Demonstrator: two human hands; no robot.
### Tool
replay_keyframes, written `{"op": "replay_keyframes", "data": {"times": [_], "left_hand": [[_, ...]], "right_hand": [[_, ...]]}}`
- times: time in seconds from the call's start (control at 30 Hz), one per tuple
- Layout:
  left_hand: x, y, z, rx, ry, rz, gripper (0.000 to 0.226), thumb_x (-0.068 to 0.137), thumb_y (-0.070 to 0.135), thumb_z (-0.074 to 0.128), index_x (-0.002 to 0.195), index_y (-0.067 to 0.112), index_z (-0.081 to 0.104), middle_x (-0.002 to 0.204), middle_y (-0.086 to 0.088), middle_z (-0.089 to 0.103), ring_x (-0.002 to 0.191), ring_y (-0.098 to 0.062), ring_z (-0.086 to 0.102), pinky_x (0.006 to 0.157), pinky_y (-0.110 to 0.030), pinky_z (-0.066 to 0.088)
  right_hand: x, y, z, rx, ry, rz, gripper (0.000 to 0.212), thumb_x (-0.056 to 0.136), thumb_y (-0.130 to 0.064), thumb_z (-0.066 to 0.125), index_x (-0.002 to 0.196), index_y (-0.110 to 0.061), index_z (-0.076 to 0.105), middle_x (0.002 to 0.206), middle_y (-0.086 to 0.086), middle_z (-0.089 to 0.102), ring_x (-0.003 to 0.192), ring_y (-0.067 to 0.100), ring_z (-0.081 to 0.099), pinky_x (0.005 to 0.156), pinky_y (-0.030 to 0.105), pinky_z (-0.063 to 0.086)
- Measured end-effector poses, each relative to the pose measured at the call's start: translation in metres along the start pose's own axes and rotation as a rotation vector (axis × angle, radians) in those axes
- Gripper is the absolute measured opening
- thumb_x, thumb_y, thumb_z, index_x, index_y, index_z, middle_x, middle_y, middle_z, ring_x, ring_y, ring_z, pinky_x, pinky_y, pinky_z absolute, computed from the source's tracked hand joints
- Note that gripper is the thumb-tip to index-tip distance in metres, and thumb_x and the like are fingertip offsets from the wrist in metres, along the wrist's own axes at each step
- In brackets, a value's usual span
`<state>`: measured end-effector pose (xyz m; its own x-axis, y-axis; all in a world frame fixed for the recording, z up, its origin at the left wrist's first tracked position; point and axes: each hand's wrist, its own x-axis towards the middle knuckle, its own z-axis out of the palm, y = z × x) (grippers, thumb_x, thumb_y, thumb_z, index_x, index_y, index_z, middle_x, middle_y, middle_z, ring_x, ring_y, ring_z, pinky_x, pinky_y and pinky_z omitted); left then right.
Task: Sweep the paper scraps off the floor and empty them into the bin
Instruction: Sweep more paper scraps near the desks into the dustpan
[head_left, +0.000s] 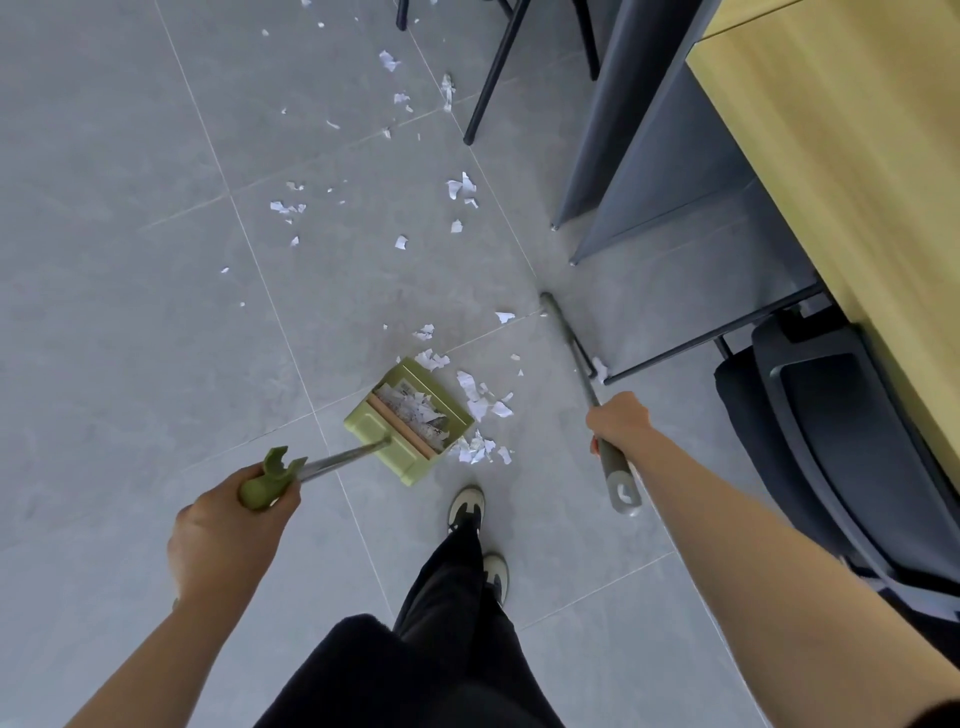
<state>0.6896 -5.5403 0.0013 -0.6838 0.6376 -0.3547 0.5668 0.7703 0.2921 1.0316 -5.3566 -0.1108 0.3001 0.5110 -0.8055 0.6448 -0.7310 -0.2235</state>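
A green long-handled dustpan (395, 431) stands on the grey tiled floor ahead of my feet, with torn white paper inside it. My left hand (228, 530) grips the green top of its metal handle. My right hand (618, 421) grips the grey broom handle (615, 470); the broom head (563, 327) rests on the floor to the right of the pan, by the desk frame. White paper scraps (480, 400) lie just right of the pan's mouth, and more paper scraps (460, 189) are scattered further ahead toward the chair legs. No bin is in view.
A wooden desk (852, 156) with grey panels runs along the right side. A dark office chair (852, 441) sits tucked by it at right. Black chair legs (488, 78) stand at the top. My two shoes (467, 506) are just behind the dustpan.
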Motion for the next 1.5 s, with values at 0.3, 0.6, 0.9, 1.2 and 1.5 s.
{"op": "replay_keyframes", "data": {"times": [0.3, 0.6, 0.9, 1.2, 1.5], "left_hand": [[-0.044, -0.029, 0.001, -0.017, 0.044, -0.006, 0.017, 0.086, 0.045, 0.066, 0.095, 0.032, 0.069, 0.058, 0.000, 0.060, 0.062, -0.022, 0.055, 0.059, -0.035, 0.049], [-0.095, -0.070, -0.003, -0.012, 0.057, 0.008, 0.012, 0.086, 0.046, 0.065, 0.089, 0.034, 0.066, 0.061, 0.001, 0.060, 0.067, -0.028, 0.055, 0.061, -0.036, 0.049], [-0.121, -0.104, -0.004, -0.034, 0.069, -0.055, 0.011, 0.085, 0.047, 0.065, 0.083, 0.036, 0.064, 0.057, -0.001, 0.059, 0.061, -0.022, 0.054, 0.057, -0.034, 0.048], [-0.118, -0.130, -0.007, 0.000, 0.044, -0.089, 0.011, 0.085, 0.045, 0.066, 0.080, 0.035, 0.063, 0.057, 0.000, 0.059, 0.063, -0.025, 0.055, 0.057, -0.035, 0.048], [-0.090, -0.159, -0.021, -0.012, 0.014, -0.061, 0.011, 0.085, 0.045, 0.065, 0.083, 0.034, 0.065, 0.058, 0.000, 0.059, 0.062, -0.025, 0.055, 0.058, -0.035, 0.047]], "right_hand": [[-0.066, 0.044, 0.044, 0.011, -0.143, -0.027, 0.017, 0.085, -0.003, 0.048, 0.098, 0.004, 0.056, 0.050, 0.013, 0.065, 0.025, 0.017, 0.051, 0.031, 0.014, 0.036], [-0.106, 0.087, 0.036, 0.010, -0.029, -0.080, 0.005, 0.083, -0.004, 0.047, 0.081, -0.003, 0.052, 0.058, 0.013, 0.061, 0.029, 0.017, 0.052, 0.038, 0.017, 0.039], [-0.072, 0.116, 0.031, -0.113, 0.109, -0.065, 0.016, 0.087, -0.009, 0.050, 0.101, -0.002, 0.053, 0.052, 0.006, 0.061, 0.049, 0.020, 0.061, 0.065, 0.030, 0.055], [-0.088, 0.120, 0.075, -0.086, 0.032, 0.001, 0.009, 0.078, -0.007, 0.053, 0.085, -0.002, 0.053, 0.060, 0.012, 0.065, 0.075, 0.034, 0.072, 0.078, 0.044, 0.060], [-0.158, 0.081, 0.162, 0.292, -0.221, 0.092, 0.023, 0.068, -0.004, 0.055, 0.091, 0.000, 0.054, 0.086, 0.017, 0.059, 0.060, 0.029, 0.060, 0.060, 0.035, 0.057]]}}
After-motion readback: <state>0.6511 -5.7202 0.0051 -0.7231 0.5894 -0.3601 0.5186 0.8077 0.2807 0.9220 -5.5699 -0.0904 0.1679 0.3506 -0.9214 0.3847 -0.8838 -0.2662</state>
